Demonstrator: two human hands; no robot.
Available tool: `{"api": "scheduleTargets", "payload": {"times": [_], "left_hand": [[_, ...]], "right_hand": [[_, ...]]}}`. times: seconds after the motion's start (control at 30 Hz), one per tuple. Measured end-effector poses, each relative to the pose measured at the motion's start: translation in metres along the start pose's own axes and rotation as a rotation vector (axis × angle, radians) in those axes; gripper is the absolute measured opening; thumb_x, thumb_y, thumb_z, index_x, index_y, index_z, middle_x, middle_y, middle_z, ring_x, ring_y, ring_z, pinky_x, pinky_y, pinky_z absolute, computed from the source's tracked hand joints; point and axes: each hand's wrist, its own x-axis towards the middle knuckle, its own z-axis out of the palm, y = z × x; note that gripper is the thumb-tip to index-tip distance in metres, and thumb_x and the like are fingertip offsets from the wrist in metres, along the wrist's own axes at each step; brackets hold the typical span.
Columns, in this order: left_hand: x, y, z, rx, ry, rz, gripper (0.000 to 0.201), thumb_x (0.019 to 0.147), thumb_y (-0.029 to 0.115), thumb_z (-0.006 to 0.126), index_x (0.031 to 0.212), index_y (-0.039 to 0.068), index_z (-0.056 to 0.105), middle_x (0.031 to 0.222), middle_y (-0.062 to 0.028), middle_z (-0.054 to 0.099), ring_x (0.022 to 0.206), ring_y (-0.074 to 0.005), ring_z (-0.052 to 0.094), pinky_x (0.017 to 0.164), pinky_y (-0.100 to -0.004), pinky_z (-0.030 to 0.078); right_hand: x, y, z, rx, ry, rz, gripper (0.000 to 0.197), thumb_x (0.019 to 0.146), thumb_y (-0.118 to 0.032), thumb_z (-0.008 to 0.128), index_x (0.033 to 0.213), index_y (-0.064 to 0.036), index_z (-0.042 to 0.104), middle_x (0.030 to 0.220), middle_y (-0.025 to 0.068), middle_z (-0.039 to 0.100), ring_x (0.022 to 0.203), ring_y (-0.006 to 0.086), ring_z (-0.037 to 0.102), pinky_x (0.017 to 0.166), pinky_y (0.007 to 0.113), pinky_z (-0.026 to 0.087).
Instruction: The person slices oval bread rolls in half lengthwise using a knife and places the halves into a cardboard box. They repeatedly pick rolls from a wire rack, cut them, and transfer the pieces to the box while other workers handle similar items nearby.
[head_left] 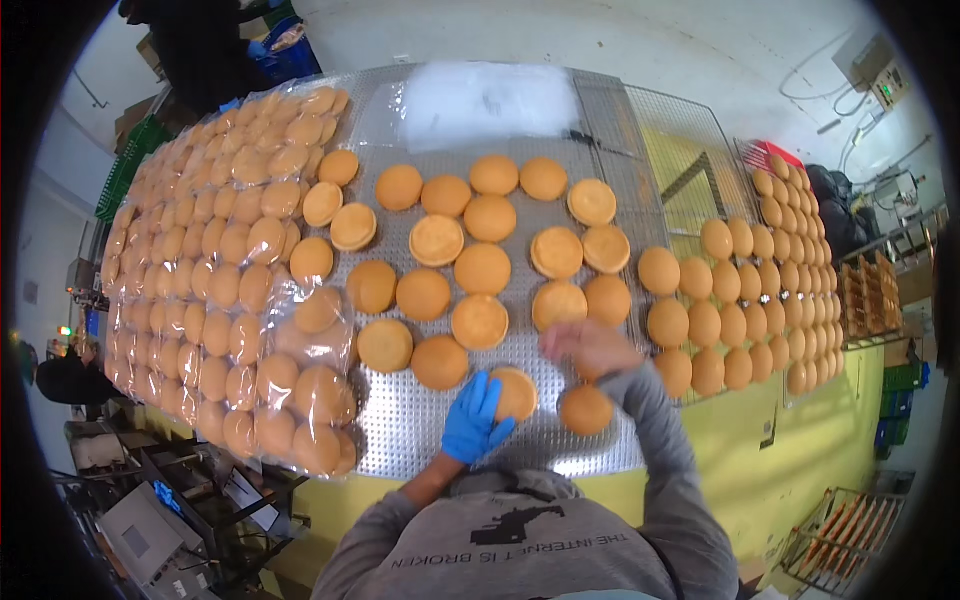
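At the near edge of a dimpled metal table (400, 425), my left hand (475, 420) in a blue glove is closed on the left side of a round golden bun (517, 394). The bun is tilted, with its paler face partly showing. My bare right hand (597, 350) reaches over the table, smeared by motion; its fingers point left, just below a pale-faced bun (560, 304). Beneath its wrist another bun is partly covered. Closer to me lies a smooth brown bun (586, 410). Several loose buns (482, 270), some brown side up and some pale side up, are spread beyond my hands.
Clear bags of buns (215, 240) are piled along the left side. On the right, rows of buns (735, 325) sit on wire racks. A stack of clear plastic bags (490, 105) lies at the far edge. Another person (195, 45) stands at the far left beside a blue crate (290, 55).
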Motion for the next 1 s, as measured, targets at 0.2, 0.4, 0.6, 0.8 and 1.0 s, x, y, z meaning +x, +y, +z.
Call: {"api": "scheduleTargets", "payload": {"times": [0.2, 0.4, 0.6, 0.8, 1.0], "left_hand": [[0.059, 0.013, -0.028, -0.2, -0.186, -0.404, 0.088, 0.065, 0.047, 0.074, 0.128, -0.004, 0.037, 0.125, -0.0248, 0.042, 0.113, -0.0404, 0.046, 0.095, -0.0458, 0.038], [0.059, 0.015, -0.022, -0.148, -0.155, -0.447, 0.086, 0.062, 0.045, 0.076, 0.125, -0.001, 0.041, 0.122, -0.0205, 0.048, 0.113, -0.0366, 0.048, 0.093, -0.0462, 0.039], [0.052, 0.011, -0.019, -0.124, -0.118, -0.413, 0.083, 0.062, 0.043, 0.076, 0.125, 0.001, 0.042, 0.122, -0.019, 0.049, 0.112, -0.0361, 0.049, 0.091, -0.0455, 0.04], [0.054, 0.011, -0.02, -0.184, 0.012, -0.333, 0.07, 0.062, 0.039, 0.077, 0.116, 0.004, 0.048, 0.107, -0.0188, 0.054, 0.1, -0.0369, 0.054, 0.085, -0.0441, 0.043], [0.041, 0.019, 0.003, -0.086, 0.148, -0.253, 0.077, 0.062, 0.031, 0.079, 0.122, -0.002, 0.043, 0.109, -0.02, 0.054, 0.1, -0.0345, 0.054, 0.088, -0.0425, 0.043]], "right_hand": [[0.261, 0.001, -0.156, -1.423, 0.556, 0.127, 0.032, 0.08, -0.024, 0.06, 0.108, -0.0082, 0.058, 0.114, 0.0102, 0.058, 0.105, 0.0348, 0.055, 0.087, 0.044, 0.044], [0.36, 0.053, -0.2, -1.866, 0.749, 0.116, 0.032, 0.089, -0.018, 0.042, 0.115, -0.0114, 0.059, 0.123, 0.0088, 0.052, 0.125, 0.0299, 0.036, 0.11, 0.049, 0.017], [0.335, 0.018, -0.154, -1.395, 0.491, -0.576, 0.029, 0.087, -0.015, 0.051, 0.114, -0.0062, 0.054, 0.105, 0.0106, 0.06, 0.103, 0.0283, 0.053, 0.107, 0.047, 0.026], [0.031, -0.158, -0.073, 0.157, 0.942, -0.796, 0.032, 0.091, -0.016, 0.049, 0.117, 0.0011, 0.047, 0.096, 0.0084, 0.054, 0.084, 0.019, 0.052, 0.078, 0.031, 0.042], [-0.28, -0.05, -0.048, -0.382, 0.477, -0.112, 0.03, 0.087, -0.023, 0.054, 0.11, -0.0026, 0.055, 0.089, 0.0179, 0.064, 0.082, 0.0335, 0.062, 0.072, 0.039, 0.048]]}}
